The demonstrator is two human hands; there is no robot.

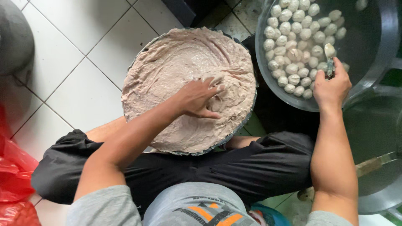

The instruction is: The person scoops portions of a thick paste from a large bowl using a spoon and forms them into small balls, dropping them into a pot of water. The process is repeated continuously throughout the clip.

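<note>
Head view shows my left hand [200, 99] at centre frame, fingers spread and pressed into the pinkish-grey meat paste [176, 67], gripping nothing yet. That paste fills its round basin [249, 109] almost to the rim, smeared in swirls, so I judge most of it is left to shape. My right hand [331, 86], upper right, pinches a small spoon [329, 56] over the metal pot [383, 46], where many pale, round meatballs [293, 37] already float.
</note>
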